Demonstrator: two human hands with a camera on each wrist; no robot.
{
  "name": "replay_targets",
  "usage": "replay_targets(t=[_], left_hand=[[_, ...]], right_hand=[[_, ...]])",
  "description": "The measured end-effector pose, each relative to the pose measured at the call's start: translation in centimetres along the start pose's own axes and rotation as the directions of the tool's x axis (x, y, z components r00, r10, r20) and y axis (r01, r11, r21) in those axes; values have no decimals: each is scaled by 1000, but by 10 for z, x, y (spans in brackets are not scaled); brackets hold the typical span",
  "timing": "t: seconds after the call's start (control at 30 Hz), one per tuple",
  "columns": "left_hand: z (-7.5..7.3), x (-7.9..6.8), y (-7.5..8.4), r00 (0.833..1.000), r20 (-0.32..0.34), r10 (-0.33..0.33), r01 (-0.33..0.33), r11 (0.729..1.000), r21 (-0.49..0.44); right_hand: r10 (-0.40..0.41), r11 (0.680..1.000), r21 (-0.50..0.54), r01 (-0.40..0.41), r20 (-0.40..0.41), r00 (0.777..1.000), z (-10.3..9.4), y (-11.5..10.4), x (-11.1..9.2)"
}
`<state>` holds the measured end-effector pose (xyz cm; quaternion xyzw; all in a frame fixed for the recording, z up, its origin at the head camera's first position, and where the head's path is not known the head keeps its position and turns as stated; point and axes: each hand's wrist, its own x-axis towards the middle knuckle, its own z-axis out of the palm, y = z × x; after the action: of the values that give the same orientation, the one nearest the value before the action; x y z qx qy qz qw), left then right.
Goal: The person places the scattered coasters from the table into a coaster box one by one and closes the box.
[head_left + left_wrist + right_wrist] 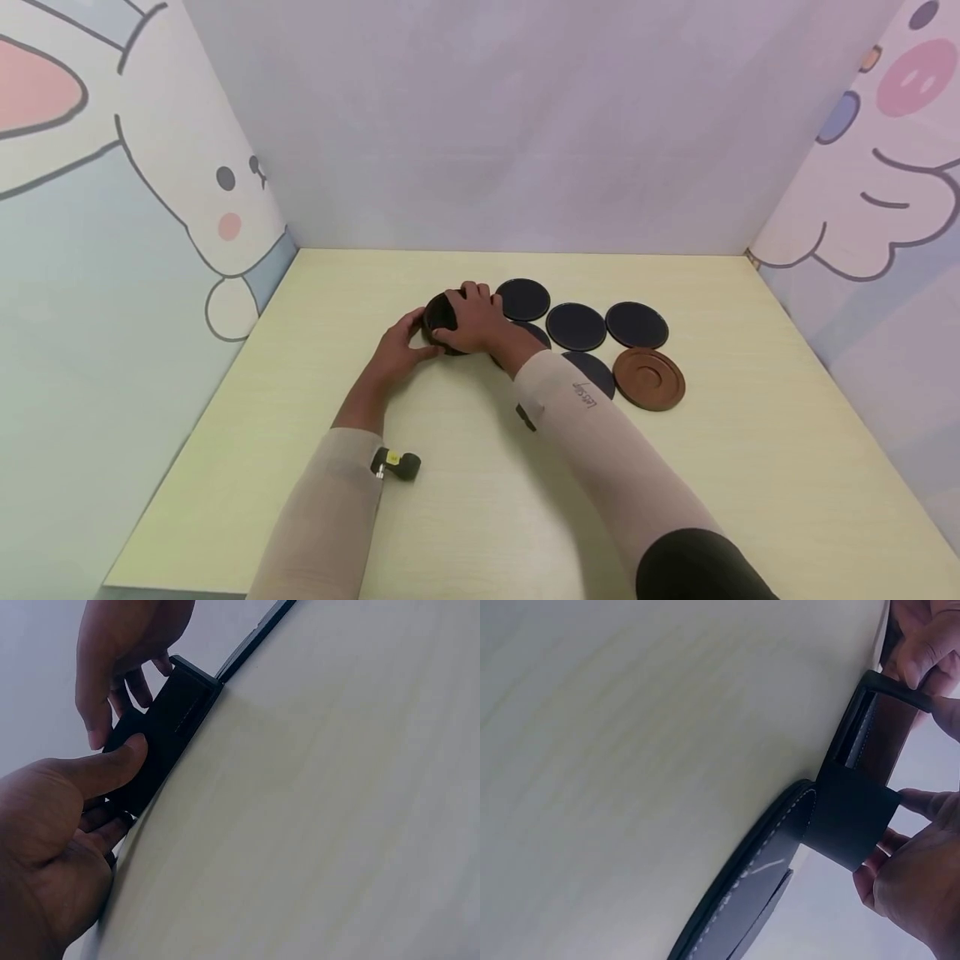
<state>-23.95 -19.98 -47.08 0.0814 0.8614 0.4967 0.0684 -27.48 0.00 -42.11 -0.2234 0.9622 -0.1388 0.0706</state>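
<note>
both hands are on the one dark holder (438, 313) – the left hand (396, 354) grips it from the left, thumb pressed to its near side and fingers bent round low down, and the right hand (474, 321) holds it from above right, fingers curled over the far side. the holder stands upright on the table (300, 400), between the two palms, its wall cut with a gap that shows brown inside (the right wrist view looks into it).

just right of the grip, partly hidden by the right wrist, lies a coaster (536, 332), black; a second coaster (522, 299) sits just past the right fingers. further right of the grip are a third coaster (576, 327) and a fourth coaster (637, 325), with a fifth coaster (592, 371) half covered by the right sleeve (558, 392). the disc (648, 379), brown with a ringed middle, is to the right too, nearer the person than the grip – whether it touches the fourth coaster i cannot tell
</note>
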Motion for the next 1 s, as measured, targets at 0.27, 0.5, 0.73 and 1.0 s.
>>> replay_targets(t=[0.27, 0.5, 0.73, 1.0], left_hand=[[1, 1, -3, 1000, 0, -1, 1, 1000, -1], [0, 0, -3, 1000, -9, -25, 25, 1000, 6], [0, 1, -3, 999, -10, -31, 31, 1000, 4], [0, 4, -7, 999, -10, -32, 32, 999, 8]], right_hand=[[2, 999, 35, -2, 20, 1000, -6, -3, -7], [52, 994, 95, -49, -28, 998, -22, -2, -16], [114, 983, 153, -102, -77, 990, -28, 14, -21], [178, 969, 187, -159, -89, 980, -33, 32, -26]])
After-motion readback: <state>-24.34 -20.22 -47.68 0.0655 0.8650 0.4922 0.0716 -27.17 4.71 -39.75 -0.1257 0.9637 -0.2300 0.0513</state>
